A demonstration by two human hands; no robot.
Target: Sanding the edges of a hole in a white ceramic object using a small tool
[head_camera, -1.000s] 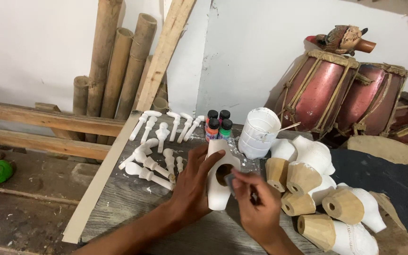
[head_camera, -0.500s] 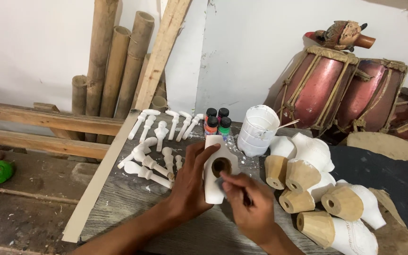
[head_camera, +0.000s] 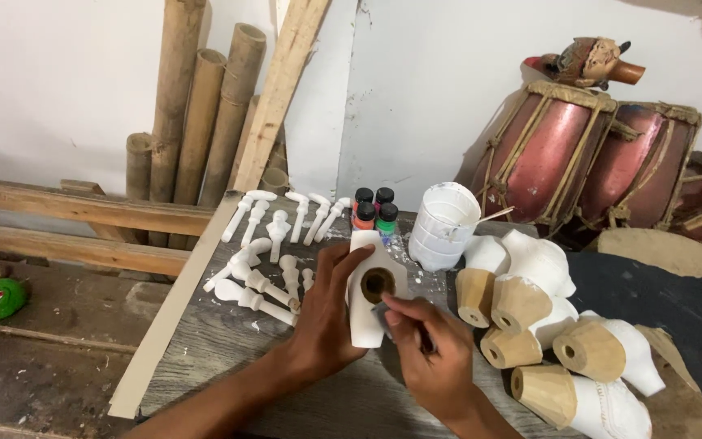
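Left hand clasping white-painted carved piece; right hand pinching something small, unclear, at its 5 o'clock. Unpainted bases at 3 o'clock left; pegs at 10 o'clock white.

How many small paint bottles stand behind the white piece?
4 paint bottles, clustered between the white pegs and the white tub: two black-capped behind, orange-capped and green-capped in front. Others may be hidden.

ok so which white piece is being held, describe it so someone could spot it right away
Start at the grey wooden board in front of the two red drums. Just below the small paint bottles, the left hand grips a white-painted wooden piece while the right hand touches its lower edge. Unlike the small white pegs to its left, it has a bare round wooden hole facing up.
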